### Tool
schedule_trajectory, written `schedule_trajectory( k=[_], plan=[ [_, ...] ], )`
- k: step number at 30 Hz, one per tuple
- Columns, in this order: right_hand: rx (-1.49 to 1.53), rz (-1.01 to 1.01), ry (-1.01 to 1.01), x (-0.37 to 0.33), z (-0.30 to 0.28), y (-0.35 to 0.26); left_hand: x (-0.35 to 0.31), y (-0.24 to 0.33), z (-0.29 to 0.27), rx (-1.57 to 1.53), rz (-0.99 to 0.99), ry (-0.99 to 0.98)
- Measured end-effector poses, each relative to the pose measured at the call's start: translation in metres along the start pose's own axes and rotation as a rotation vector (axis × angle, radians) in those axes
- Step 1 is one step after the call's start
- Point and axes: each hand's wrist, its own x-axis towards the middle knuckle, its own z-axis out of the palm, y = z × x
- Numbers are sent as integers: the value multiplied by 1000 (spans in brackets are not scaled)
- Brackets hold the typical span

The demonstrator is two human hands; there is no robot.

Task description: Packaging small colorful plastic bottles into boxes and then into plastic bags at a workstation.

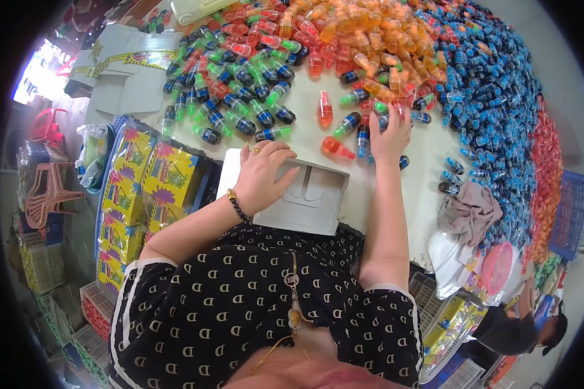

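A shallow white cardboard box (305,214) lies in front of me at the table's near edge, its inside facing up. My left hand (266,174) grips its far left side, thumb over the inside and fingers across the outer edge. Farther out to the right, my right hand (392,137) is closed around a small dark bottle with a green cap (381,115), partly hidden by the fingers. Between the hands lie a red bottle (325,109), an orange-red bottle with a pink cap (338,148) and a dark bottle (363,140).
Piles of small bottles cover the far table: green-capped dark ones (240,91), orange ones (363,32), blue-capped ones (493,84). A crumpled cloth (470,209) and a pink basket (497,268) are at right. Yellow printed packs (169,175) stand at left. Another person (512,330) is at lower right.
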Motion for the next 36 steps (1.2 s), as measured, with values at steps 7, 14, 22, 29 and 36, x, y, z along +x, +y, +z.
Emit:
schedule_trajectory(
  k=[7,14,22,29,36],
  plan=[
    [278,-150,14,5,-2,5,9,-8,-14,-46,30,-153],
    [545,-215,-151,14,-72,-24,84,-42,-48,-83,146,-188],
    [266,-100,69,-20,-93,6,156,-30,-11,395,67,-184],
    [280,127,152,-76,-97,11,178,-35,29,316,-2,-312],
    [311,26,105,-39,-90,-8,177,-30,-7,-263,-42,-229]
  ],
)
